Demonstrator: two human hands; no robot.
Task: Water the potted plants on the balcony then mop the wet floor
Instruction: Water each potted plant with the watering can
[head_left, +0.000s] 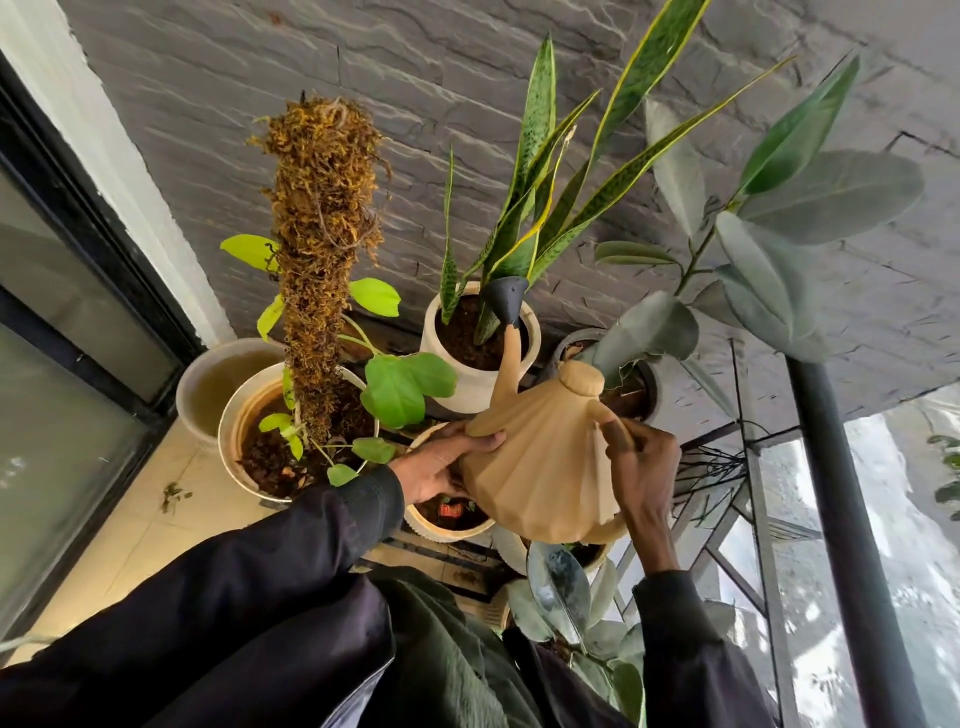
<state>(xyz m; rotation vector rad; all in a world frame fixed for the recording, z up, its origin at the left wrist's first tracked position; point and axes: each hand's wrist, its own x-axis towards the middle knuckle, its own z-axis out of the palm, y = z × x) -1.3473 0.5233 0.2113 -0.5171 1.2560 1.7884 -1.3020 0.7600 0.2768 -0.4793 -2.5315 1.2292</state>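
A beige ribbed watering can (540, 467) is tilted forward, its dark rose (506, 299) over the soil of the white pot (470, 384) that holds a snake plant (524, 208). My right hand (647, 467) grips the can's handle. My left hand (441, 465) presses against the can's left side and steadies it. Left of them a cream pot (236, 421) carries a moss pole (324, 249) with a green-leaved climber. Under the can sits a small ribbed pot (447, 525), partly hidden.
A rubber plant (769, 244) in a dark pot (644, 384) stands at the right. An empty cream pot (208, 379) is at the far left by the glass door (67, 395). A black railing post (852, 545) rises at right. The wall is grey stone; the floor is beige tile (135, 535).
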